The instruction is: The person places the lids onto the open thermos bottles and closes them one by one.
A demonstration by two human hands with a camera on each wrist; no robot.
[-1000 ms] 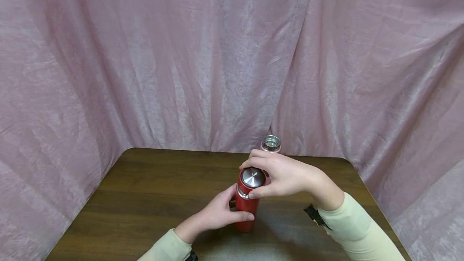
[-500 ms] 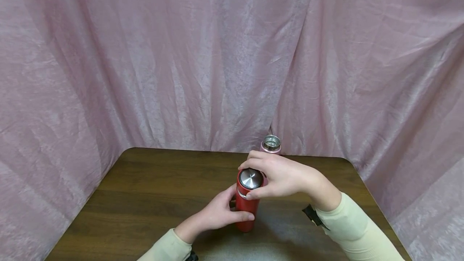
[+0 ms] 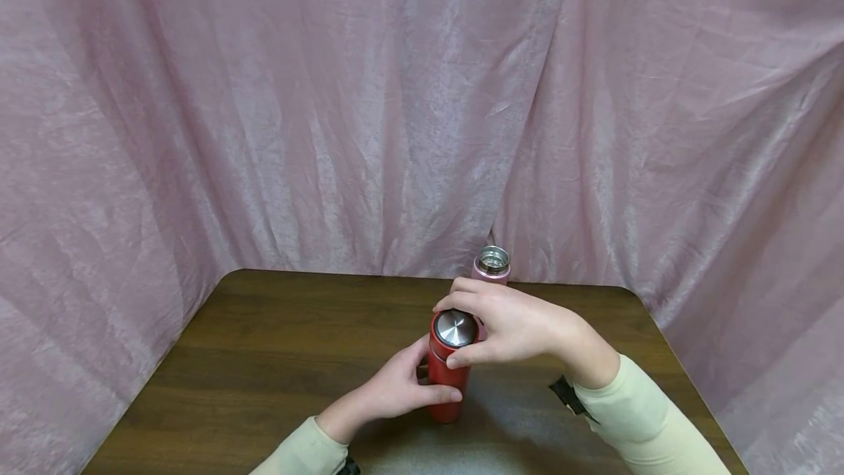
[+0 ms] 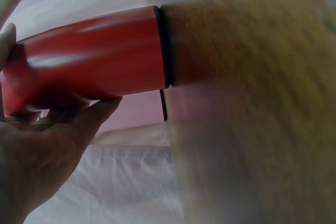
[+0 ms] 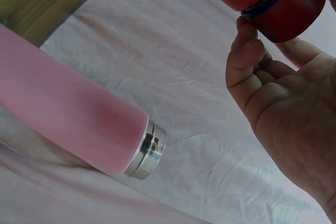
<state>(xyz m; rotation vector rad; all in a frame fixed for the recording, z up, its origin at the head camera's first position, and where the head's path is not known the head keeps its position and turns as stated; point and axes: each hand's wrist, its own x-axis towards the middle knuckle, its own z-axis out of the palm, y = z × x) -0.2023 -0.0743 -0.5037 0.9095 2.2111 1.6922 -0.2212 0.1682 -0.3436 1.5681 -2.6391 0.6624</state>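
Note:
A red thermos bottle [image 3: 445,410] stands upright on the table, its black base meeting the wood in the left wrist view. My left hand [image 3: 398,387] grips the red body from the left, thumb across the near side. On top sits the red lid [image 3: 443,352] with a brushed silver disc, and my right hand [image 3: 511,321] holds it by the rim, fingers behind and thumb in front. In the right wrist view the lid lies against the body with a dark ring between them. Behind my right hand stands a lidless pink thermos [image 5: 79,106] with a bare metal neck [image 5: 148,150].
The brown wooden table [image 3: 297,328] reaches back to a pink velvet curtain [image 3: 330,130] that hangs on the far side and both flanks. The pink thermos stands near the table's back edge, close behind the red one.
The lid has come down slightly and to the left with my right hand. The silver band seen beneath it earlier is now almost covered. My left hand stays put.

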